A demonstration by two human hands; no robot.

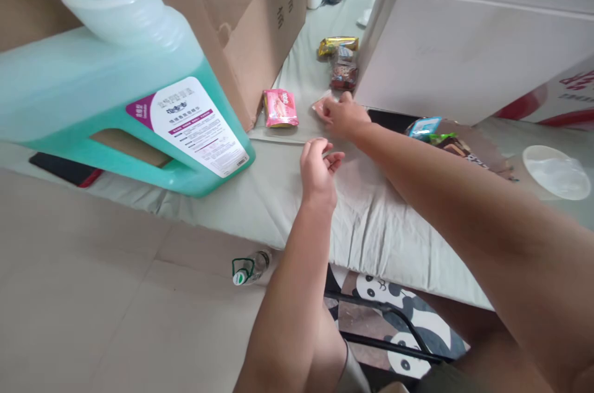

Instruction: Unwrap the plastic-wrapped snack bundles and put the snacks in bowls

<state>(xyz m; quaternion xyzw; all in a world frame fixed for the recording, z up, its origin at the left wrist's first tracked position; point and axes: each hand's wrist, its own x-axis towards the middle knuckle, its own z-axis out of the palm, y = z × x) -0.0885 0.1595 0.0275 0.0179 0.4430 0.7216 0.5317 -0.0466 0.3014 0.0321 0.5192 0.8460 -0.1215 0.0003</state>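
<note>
My right hand reaches out over the cloth-covered surface, its fingers closed on a small pinkish packet that is mostly hidden by the hand. Just beyond it lie a brown snack packet and a gold-wrapped snack. Nearer to me, my left hand hovers with loosely bent fingers apart and nothing in them. A pink snack packet rests to the left of both hands.
A large jug of green liquid and a cardboard box stand at left. White boxes rise at right, near colourful snack packs and a plastic tub. A bottle is on the floor.
</note>
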